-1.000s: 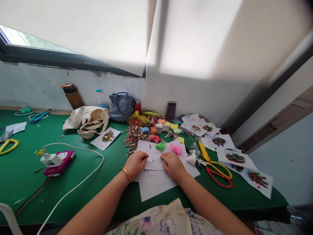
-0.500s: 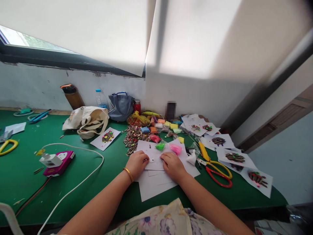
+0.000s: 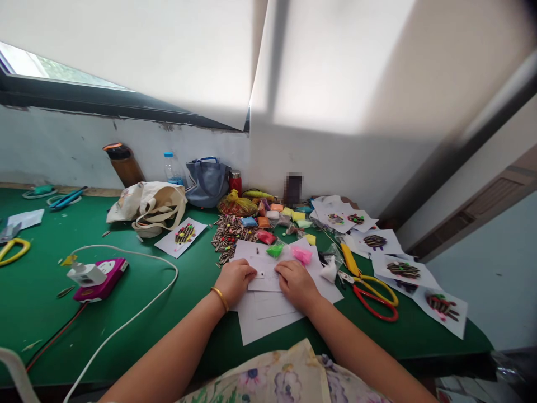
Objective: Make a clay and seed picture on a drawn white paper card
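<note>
My left hand (image 3: 235, 281) rests curled at the left edge of a small white paper sheet (image 3: 264, 274), its fingertips on the sheet, with a gold bangle (image 3: 220, 299) on the wrist. My right hand (image 3: 297, 285) lies flat on the sheet's right side and holds nothing visible. Under both hands is a stack of white paper (image 3: 268, 319). A bag of pink clay (image 3: 302, 256) and a bag of green clay (image 3: 274, 250) lie just beyond the hands. A pile of sunflower seeds (image 3: 229, 238) sits to the upper left.
Red-handled scissors (image 3: 375, 299) and seed pictures on paper (image 3: 405, 270) lie to the right. Several clay packets (image 3: 272, 215) stand behind the papers. To the left lie a white cable (image 3: 142, 254), a pink power bank (image 3: 100, 280) and a canvas tote bag (image 3: 146, 210) on the green table mat (image 3: 42, 302).
My left hand has shifted slightly right onto the small sheet. My right hand stays in nearly the same place, and the view has barely moved.
</note>
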The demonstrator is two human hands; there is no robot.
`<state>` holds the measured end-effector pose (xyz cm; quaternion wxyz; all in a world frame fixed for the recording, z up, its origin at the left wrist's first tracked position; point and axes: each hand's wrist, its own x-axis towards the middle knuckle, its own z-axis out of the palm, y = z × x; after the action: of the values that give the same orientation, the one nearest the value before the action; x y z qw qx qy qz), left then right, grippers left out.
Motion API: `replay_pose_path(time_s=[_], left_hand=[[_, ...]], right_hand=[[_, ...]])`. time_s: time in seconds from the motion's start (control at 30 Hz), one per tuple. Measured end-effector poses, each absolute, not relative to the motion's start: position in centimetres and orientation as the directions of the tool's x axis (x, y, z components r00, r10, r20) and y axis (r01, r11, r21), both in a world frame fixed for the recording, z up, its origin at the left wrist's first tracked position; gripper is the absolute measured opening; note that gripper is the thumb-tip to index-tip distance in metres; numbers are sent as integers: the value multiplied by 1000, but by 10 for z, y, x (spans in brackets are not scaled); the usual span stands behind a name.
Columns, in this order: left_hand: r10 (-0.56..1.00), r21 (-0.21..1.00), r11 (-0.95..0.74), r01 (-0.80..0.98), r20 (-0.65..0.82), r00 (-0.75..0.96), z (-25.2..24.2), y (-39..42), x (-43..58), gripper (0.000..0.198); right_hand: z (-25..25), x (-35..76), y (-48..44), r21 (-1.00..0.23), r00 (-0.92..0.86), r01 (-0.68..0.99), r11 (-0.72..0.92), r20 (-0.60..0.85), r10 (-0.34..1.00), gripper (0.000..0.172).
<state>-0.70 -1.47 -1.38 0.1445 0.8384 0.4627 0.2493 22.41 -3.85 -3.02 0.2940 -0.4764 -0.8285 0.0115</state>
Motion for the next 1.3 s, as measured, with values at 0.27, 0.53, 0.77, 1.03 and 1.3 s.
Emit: replay_pose_path(time_s=[0.27,0.53,0.77,1.03,1.3], left_hand=[[897,487,-441,754,208,390,-8,-15,-9,14],[897,423,-442,791,197,396,-7,-16,-5,8],[896,403,-444,800,192,401,-5,-18,-1,9],[901,526,-428,735,190,389,-6,-13,-11,15],[868,512,-486,708,187,460,-3,-16,-14,19]], right_hand=[[-31,225,-38,-316,-379,766,560,482,790,28],[-33,225,-38,-311,-376,771,556,484,790,28],[-34,224,-37,-310,-368,772,555,493,788,28],[-33,225,-38,-309,-377,767,562,492,785,29],[-34,226,-37,-308,-378,774,553,476,794,30]])
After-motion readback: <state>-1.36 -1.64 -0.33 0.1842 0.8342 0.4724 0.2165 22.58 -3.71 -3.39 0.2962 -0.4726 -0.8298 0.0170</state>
